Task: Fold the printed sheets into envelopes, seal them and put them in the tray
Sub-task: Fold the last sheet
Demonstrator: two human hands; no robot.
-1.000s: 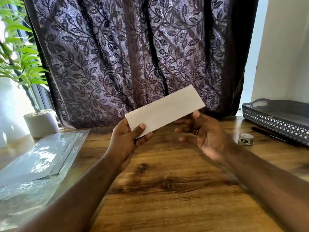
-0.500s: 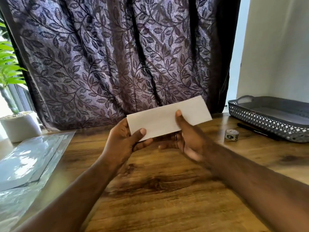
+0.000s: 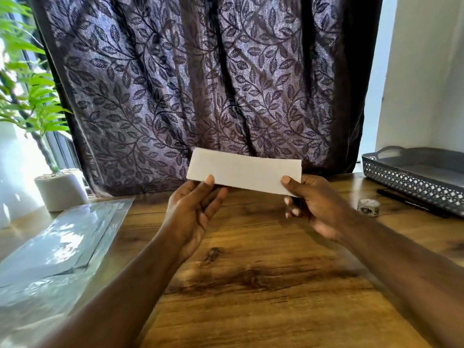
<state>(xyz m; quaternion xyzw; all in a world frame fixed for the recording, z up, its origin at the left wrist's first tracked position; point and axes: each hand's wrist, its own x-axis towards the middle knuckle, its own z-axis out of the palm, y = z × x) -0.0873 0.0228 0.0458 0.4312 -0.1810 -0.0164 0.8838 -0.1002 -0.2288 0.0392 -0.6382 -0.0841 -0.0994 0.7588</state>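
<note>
Head cam: left hand (image 3: pixel 193 209) and right hand (image 3: pixel 313 204) pinch opposite ends of the envelope (image 3: pixel 244 169), its long axis pointing toward the tray (image 3: pixel 411 183), right hand nearer.

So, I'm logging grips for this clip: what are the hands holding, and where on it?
A folded white sheet: the left hand pinches its lower left edge, the right hand its lower right corner.
</note>
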